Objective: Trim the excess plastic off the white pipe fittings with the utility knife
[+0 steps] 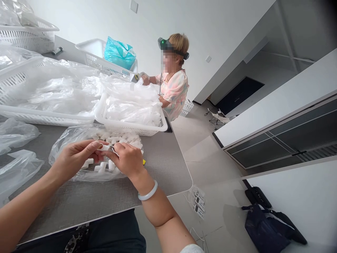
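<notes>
My left hand (75, 156) is closed, pinching a white plastic pipe fitting (105, 148) with a round opening towards its fingers. My right hand (129, 160) meets it from the other side, fingers closed round a small tool with a grey tip (112, 148) at the fitting. Most of that tool is hidden in the palm. A yellow piece (144, 162) shows just past the right hand; whether it belongs to the tool I cannot tell. Beneath both hands, several white pipe fittings (100, 166) lie in an open clear plastic bag (61, 144) on the grey table.
White baskets (126, 129) filled with clear bags stand behind the fittings, with a larger basket (50, 117) to the left. Loose clear bags (21, 172) lie at the left. A person (175, 88) works across the table (168, 168). Another basket (105, 65) holds a blue bag (119, 52).
</notes>
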`<state>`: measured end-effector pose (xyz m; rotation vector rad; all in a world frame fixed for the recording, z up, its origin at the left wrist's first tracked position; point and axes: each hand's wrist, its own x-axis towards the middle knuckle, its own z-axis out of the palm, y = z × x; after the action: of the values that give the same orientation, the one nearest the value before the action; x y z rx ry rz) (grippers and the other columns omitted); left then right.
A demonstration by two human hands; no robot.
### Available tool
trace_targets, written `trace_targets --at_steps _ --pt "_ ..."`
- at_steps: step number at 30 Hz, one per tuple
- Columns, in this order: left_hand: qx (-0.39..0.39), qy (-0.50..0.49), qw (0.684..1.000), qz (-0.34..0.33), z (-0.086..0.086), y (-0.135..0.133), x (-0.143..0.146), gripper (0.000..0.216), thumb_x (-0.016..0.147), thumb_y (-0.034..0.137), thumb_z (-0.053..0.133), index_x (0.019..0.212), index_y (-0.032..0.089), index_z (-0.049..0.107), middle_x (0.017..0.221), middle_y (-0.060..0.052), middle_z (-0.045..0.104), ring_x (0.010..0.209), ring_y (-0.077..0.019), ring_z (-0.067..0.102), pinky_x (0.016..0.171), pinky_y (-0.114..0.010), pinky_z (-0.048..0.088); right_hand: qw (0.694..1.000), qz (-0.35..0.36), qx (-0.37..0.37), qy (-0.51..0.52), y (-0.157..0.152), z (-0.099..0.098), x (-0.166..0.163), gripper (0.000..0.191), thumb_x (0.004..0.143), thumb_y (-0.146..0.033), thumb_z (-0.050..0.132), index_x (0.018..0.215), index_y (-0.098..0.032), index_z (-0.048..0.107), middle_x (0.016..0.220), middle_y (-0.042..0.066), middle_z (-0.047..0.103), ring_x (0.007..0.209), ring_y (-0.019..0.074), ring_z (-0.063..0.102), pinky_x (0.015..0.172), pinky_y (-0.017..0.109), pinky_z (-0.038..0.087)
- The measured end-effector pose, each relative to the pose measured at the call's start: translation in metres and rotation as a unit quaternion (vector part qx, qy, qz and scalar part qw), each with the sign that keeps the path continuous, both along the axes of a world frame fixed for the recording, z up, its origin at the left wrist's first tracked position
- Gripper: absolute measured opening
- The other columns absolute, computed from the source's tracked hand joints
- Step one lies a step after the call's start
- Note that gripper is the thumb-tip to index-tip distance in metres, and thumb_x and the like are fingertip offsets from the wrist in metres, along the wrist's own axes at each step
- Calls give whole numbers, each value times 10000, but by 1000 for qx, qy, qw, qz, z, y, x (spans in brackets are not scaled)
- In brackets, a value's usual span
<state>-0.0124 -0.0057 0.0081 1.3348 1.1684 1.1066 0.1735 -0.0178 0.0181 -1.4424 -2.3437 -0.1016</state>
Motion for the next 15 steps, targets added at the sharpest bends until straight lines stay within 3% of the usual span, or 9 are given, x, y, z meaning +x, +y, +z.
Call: trace_targets --at_steps 4,11,15 --pt "-17 8 1000 7 2 -1 1 513 719 733 762 713 220 761 524 -56 644 463 -190 588 434 -300 515 1000 12 5 -7 -1 -2 -1 420 1066 -505 620 788 -201 699 629 -8 596 593 114 575 507 221 336" --pt "-51 -16 999 1 6 -1 3 692 623 862 795 677 174 744 453 -30 581 407 -163 530 409 -294 484 1000 4 6 -4 0 -4 -1 522 1016 -668 595 818 -196 699 640 -7 581 597 121 576 505 222 360" --pt "-67 -63 996 -19 2 2 0 700 605 854 833 734 168 782 560 -71 668 502 -188 604 468 -300 536 1000 21 8 -8 1 -5 2 378 1080 -461 615 812 -206 696 658 -11 609 634 116 604 535 216 359"
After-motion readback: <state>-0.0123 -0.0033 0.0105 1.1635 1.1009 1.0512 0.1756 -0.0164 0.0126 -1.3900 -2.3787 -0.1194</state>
